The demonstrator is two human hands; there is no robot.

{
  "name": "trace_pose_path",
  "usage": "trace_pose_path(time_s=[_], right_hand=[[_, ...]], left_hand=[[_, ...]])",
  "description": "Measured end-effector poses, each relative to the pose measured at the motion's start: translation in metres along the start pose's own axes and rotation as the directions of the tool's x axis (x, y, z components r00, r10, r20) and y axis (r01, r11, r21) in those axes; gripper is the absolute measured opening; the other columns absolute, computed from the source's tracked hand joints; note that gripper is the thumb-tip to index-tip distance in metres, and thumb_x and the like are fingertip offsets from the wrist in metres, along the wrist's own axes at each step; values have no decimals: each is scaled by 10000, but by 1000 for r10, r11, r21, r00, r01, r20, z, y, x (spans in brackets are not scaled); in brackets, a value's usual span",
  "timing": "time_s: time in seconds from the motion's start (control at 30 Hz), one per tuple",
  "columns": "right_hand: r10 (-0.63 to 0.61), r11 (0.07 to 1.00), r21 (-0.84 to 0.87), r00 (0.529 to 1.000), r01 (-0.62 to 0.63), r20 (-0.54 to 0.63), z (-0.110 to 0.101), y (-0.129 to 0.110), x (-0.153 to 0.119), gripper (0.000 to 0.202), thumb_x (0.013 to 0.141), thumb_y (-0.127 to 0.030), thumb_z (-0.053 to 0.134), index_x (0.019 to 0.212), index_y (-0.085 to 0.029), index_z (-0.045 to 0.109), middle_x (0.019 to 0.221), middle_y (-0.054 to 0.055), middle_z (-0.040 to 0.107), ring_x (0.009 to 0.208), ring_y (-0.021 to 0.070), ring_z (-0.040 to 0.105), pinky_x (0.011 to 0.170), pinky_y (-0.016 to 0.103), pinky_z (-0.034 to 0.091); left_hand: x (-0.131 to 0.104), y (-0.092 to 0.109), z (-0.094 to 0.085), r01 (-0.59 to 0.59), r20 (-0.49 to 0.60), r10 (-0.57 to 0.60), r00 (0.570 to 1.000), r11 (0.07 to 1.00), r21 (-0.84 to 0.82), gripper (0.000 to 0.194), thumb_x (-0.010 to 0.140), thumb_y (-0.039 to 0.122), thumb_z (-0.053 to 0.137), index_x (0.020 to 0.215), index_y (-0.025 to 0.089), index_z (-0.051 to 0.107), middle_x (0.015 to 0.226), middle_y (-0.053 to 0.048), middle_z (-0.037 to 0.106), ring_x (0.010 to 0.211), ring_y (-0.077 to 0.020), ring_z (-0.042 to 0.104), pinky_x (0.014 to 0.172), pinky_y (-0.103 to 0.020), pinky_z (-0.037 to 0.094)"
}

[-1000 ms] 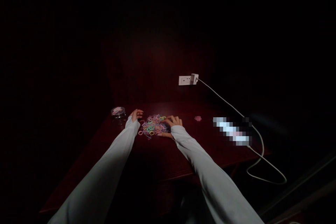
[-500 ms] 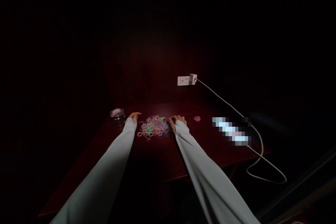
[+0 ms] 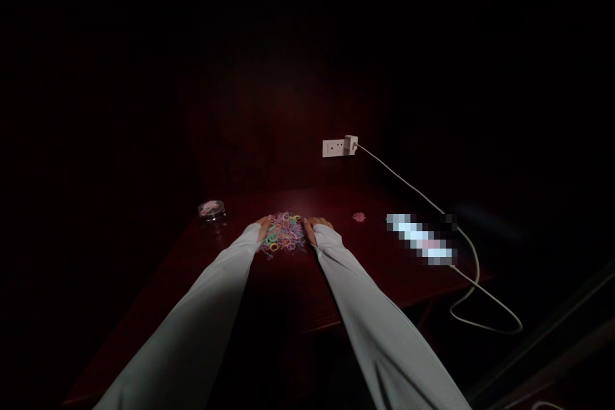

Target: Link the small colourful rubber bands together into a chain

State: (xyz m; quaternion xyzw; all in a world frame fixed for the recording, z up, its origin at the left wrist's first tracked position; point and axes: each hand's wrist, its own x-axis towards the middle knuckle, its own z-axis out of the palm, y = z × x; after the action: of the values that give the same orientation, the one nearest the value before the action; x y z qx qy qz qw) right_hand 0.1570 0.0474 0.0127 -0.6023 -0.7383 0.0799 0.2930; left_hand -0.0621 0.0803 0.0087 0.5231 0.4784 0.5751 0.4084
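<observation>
A heap of small coloured hair ties point(image 3: 286, 234), in pink, purple, green and yellow, lies on the dark red table between my hands. My left hand point(image 3: 264, 226) stands on edge against the heap's left side, fingers stretched and partly hidden by the ties and the sleeve. At the heap's right edge rests my right hand point(image 3: 316, 224), its thumb side toward the ties and its fingers reaching forward over the tabletop. Both hands look open, and neither grips a tie that I can see.
A clear jar point(image 3: 212, 214) with a pink-patterned lid stands to the left. On the right lie a small pink cluster point(image 3: 359, 217) and a blurred-out bright device point(image 3: 420, 239). A white cable point(image 3: 403, 176) runs from the wall socket point(image 3: 333, 148) past the table's edge.
My left hand has moved right, from beside the heap up against it. My right hand has shifted slightly left. The heap is now narrower between them.
</observation>
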Motion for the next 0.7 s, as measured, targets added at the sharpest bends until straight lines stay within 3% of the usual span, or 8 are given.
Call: trace_pose_path(time_s=[0.13, 0.33, 0.43, 0.7], right_hand=[[52, 984, 171, 998, -56, 28, 0, 6, 5, 549, 1077, -546, 308, 1127, -321, 805, 1164, 63, 775, 1205, 253, 650, 1087, 410, 456], [117, 864, 484, 991, -136, 69, 7, 7, 11, 594, 948, -765, 456, 1039, -313, 831, 1010, 42, 795, 1100, 266, 701, 1066, 419, 495], [116, 764, 631, 991, -135, 71, 15, 4, 15, 628, 913, -789, 485, 1031, -275, 827, 1005, 55, 802, 1098, 268, 712, 1076, 439, 505], [128, 536, 837, 991, -108, 45, 25, -5, 23, 613, 868, -748, 545, 1025, -207, 786, 1006, 100, 801, 987, 261, 729, 977, 426, 555]], left_hand=[[-3, 9, 4, 30, 48, -31, 998, 999, 18, 401, 761, 591, 780, 688, 199, 737, 789, -122, 779, 888, -339, 743, 811, -415, 581], [-6, 17, 2, 69, 112, -75, 991, 996, 56, 437, 772, 624, 746, 767, 190, 801, 847, -90, 793, 826, -264, 733, 797, -345, 559], [-7, 20, 5, 129, 170, -119, 978, 991, -46, 461, 777, 650, 738, 821, 195, 799, 838, -87, 798, 858, -265, 750, 809, -347, 570], [-2, 27, 2, 114, 211, -78, 974, 980, -162, 588, 741, 711, 764, 955, 164, 775, 1198, -164, 773, 1126, -298, 723, 944, -345, 530]])
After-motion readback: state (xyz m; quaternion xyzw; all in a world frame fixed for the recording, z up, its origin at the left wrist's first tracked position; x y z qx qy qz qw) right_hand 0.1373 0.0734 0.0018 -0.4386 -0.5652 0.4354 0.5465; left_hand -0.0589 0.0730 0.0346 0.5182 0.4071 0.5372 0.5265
